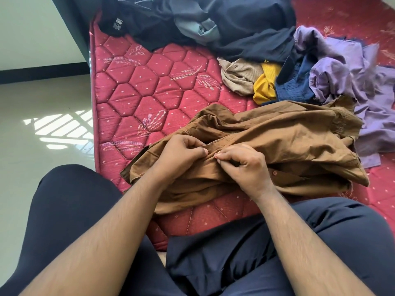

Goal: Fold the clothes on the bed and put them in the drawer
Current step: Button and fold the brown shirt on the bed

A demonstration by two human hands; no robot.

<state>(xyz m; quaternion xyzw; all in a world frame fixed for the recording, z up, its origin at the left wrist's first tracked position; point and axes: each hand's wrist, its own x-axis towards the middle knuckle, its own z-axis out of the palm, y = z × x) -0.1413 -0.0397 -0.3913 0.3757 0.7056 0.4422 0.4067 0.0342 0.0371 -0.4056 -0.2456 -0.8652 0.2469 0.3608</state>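
Red quilted bed (136, 86) beside pale tiled floor (42, 129). Dark clothes pile (213, 24) at far edge; beige, yellow, navy and purple garments (342, 67) crowd the right. Brown shirt (277, 135) lies crumpled near the front, long axis left-right. Left hand (181, 152) and right hand (245, 163) fingers pinch its placket.

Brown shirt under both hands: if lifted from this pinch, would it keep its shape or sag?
Likely sag: the brown shirt lies rumpled in soft folds. Probably light, since the left hand and right hand bunch it with fingertips alone.
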